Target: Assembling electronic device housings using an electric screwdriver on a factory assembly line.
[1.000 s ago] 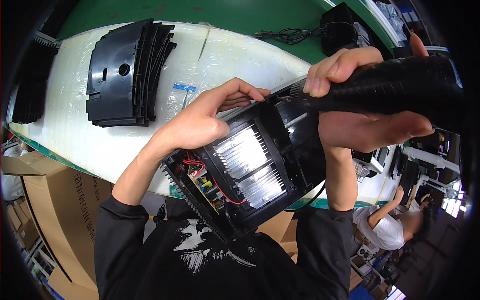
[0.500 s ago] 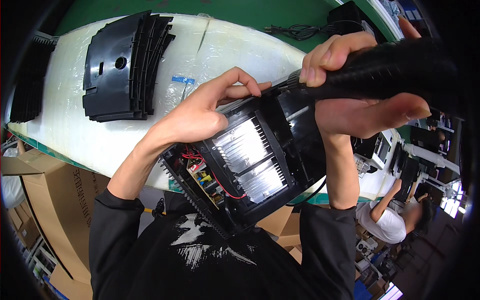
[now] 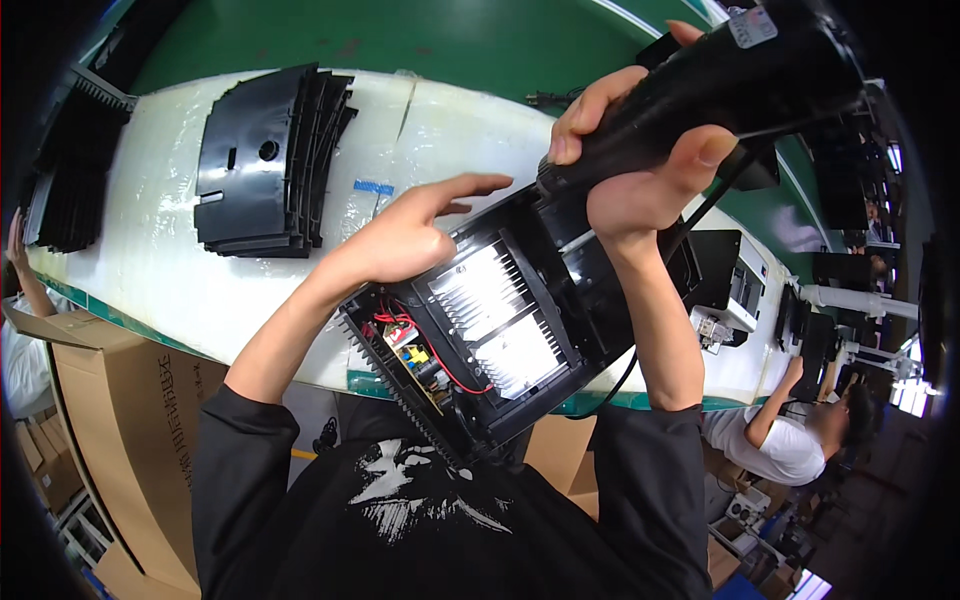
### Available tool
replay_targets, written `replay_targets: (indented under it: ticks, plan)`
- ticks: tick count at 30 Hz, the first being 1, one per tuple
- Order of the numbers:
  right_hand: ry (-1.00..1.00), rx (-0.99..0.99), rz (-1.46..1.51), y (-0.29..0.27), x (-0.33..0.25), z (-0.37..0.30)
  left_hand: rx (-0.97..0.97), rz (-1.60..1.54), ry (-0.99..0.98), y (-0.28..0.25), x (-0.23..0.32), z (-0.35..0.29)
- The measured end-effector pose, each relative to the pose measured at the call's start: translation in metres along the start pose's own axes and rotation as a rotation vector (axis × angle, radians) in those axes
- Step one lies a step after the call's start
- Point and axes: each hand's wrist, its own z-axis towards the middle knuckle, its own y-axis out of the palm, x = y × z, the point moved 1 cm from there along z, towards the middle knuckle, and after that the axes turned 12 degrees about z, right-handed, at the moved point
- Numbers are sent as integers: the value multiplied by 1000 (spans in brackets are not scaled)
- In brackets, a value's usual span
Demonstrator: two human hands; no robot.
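Observation:
A long black appliance housing lies slantwise in front of my chest, its inside exposed. In it show a silver finned metal block, red wires and a small circuit board. My left hand grips the far side wall, thumb at the rim; the index finger is stretched out beyond it. My right hand is closed around a thick black tube-shaped part at the housing's upper right end. The tube is raised and carries a small silver label. Whether tube and housing are joined is hidden by that hand.
A stack of curved black panels lies on the white film-covered table, with more dark parts at far left. A cardboard box stands below left. A seated person in white works at right. A black cable hangs beside the housing.
The tube in my right hand has moved up and left, and its label has come into view. My left index finger has straightened away from the housing. The whole view has shifted slightly.

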Motion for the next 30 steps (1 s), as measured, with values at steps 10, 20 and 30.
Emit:
replay_targets:
  ticks: [10, 20, 30]
  plan:
    - [-429, 78, 182, -103, -178, -63, -296, 569, -167, -6, 46, 31]
    - [-615, 748, -545, -197, -258, -239, -483, 786, -11, 34, 61, 153]
    - [-627, 873, -527, -233, -228, -277, -790, 754, 252, 143, 67, 203]
